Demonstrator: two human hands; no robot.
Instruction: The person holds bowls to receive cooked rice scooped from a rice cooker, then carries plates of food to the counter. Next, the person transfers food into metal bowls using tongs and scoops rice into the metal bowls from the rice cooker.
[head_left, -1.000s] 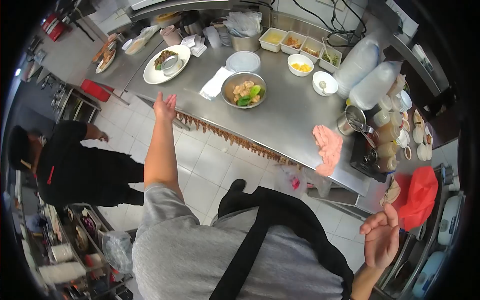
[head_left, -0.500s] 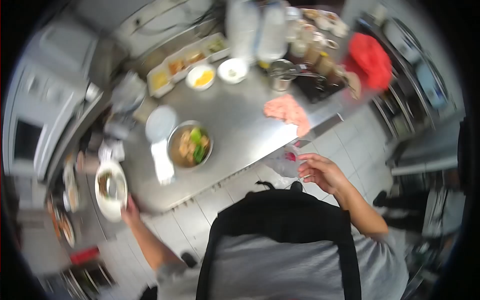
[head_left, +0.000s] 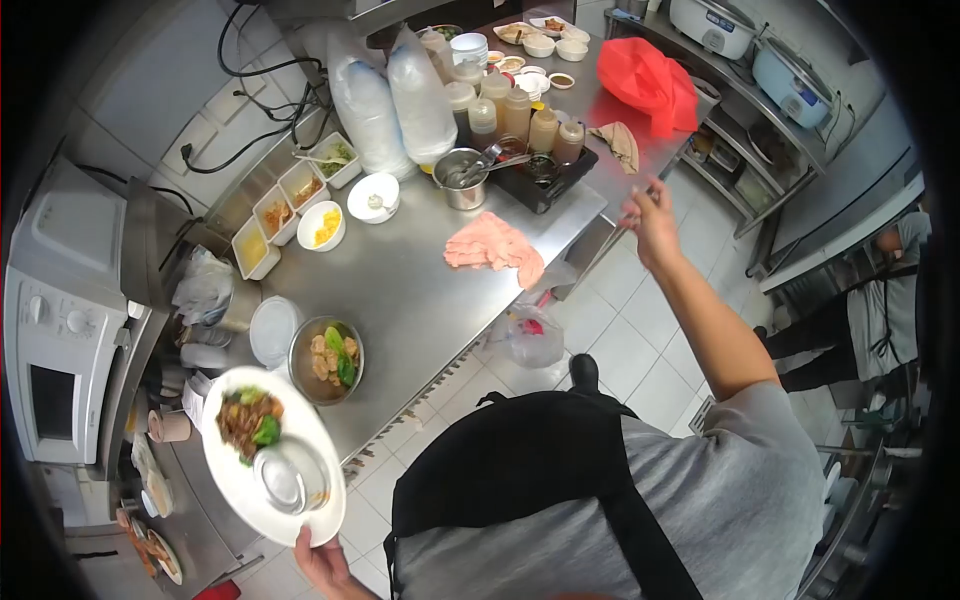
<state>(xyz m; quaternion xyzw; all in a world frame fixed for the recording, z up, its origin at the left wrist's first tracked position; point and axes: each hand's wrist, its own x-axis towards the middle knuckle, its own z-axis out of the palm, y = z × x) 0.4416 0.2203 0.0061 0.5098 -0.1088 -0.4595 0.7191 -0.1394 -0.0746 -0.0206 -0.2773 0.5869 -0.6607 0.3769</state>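
The white oval plate (head_left: pixel 240 482) runs lengthwise upper-left to lower-right, left hand (head_left: pixel 322 568) pinching its near end; right hand (head_left: pixel 652 222) loosely spread; round steel bowl (head_left: pixel 322 391) just beside the plate.

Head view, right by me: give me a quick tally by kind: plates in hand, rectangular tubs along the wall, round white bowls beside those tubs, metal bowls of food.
Oval plate in the left hand: 1
Rectangular tubs: 4
Round white bowls: 2
Metal bowl of food: 1
Total: 8
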